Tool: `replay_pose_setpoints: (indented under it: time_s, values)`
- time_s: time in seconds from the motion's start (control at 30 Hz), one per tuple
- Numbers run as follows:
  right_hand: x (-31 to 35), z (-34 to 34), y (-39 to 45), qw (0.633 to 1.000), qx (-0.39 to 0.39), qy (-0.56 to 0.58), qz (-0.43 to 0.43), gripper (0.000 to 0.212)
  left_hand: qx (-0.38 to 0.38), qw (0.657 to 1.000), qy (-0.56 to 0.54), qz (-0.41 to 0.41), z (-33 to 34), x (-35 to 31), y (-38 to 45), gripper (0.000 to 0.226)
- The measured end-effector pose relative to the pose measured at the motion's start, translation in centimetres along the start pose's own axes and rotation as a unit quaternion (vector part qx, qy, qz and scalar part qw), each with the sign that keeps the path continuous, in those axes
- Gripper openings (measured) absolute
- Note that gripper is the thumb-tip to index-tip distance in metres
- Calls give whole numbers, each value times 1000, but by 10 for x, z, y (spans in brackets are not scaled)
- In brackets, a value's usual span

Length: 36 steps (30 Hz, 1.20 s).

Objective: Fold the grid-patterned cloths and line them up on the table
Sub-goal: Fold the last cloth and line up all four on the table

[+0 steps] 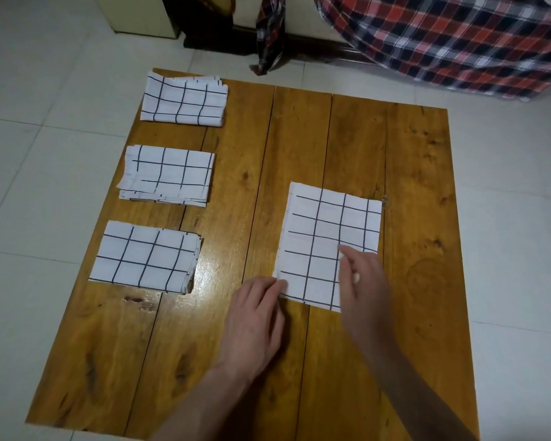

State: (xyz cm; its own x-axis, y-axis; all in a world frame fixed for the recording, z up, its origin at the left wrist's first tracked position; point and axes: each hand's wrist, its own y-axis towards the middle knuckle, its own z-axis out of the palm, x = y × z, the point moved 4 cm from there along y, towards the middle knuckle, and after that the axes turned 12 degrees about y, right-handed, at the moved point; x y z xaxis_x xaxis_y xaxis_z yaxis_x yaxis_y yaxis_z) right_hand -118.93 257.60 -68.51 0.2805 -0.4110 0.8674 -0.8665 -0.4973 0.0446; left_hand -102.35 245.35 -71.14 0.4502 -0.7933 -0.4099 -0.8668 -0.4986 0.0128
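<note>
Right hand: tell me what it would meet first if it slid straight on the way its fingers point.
The right hand already rests on the half-folded cloth, fingers pointing away and slightly left. Going on, it would only cross more of that cloth, then bare table. Nothing else appears to stand in that line.

Three folded cloths (159, 186) line the bench's (242, 148) left edge with bare gaps between them. A half-folded cloth (318, 243) lies right of centre under both hands (255, 319). A bare strip runs down the middle; bare wood lies along the far, near and right edges.
</note>
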Motion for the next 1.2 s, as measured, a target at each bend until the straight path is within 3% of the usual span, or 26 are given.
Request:
replay_pose_setpoints:
  time_s: [0.13,0.23,0.37,0.67,0.73,0.8,0.97,1.07,1.2]
  values:
    - [-38,-19,9,985,53,-126,-102,38,6,1000,29,-1,2,2,-7,40]
    - [-61,-18,7,964,135,-200,-115,48,4,998,51,-19,1,1,-9,40]
    - [-68,-12,2,938,155,-288,-114,57,7,998,67,-11,3,-10,-8,36]
    - [-60,-24,24,961,146,-224,-73,45,81,967,173,168,41,-68,-15,56]
    - [-66,-32,35,948,166,-256,-90,56,91,959,201,178,45,-68,-17,56]
    - [-71,-39,41,935,187,-280,-111,64,96,956,214,175,44,-64,-17,56]
    - [-78,-55,29,933,159,-291,-138,46,110,952,237,160,31,-49,-9,57]
    - [-81,-66,7,935,117,-303,-141,50,111,954,250,125,23,-36,4,59]
    - [-81,-67,-27,930,127,-322,-126,52,109,958,259,60,15,-23,24,62]
